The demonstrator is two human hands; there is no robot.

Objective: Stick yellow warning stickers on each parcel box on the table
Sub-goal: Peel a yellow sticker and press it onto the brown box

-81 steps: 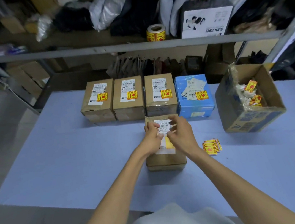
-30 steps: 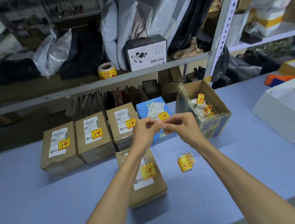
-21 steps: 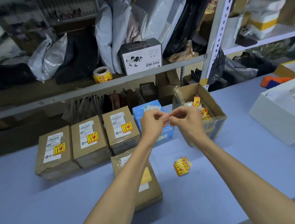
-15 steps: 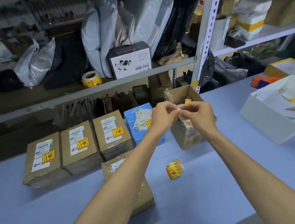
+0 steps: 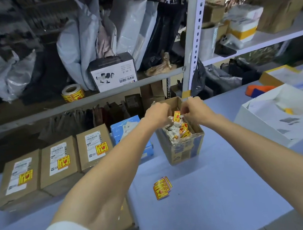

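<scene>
Both my hands over the open scrap box [image 5: 185, 149] toward the table's [image 5: 223, 192] far edge. Left hand [image 5: 156, 114] and right hand [image 5: 194, 109] each have fingers curled together; whether they pinch the sticker scrap [image 5: 177, 116] between them, can't tell. Three brown parcels [image 5: 59, 162] in a row near the far left edge, each already stickered, blue parcel [image 5: 127, 125] just beside them. Another brown parcel [image 5: 125, 219] near the front edge, mostly hidden under my left forearm. Loose sticker stack [image 5: 162, 188] on the table mid-way, apart from the boxes.
</scene>
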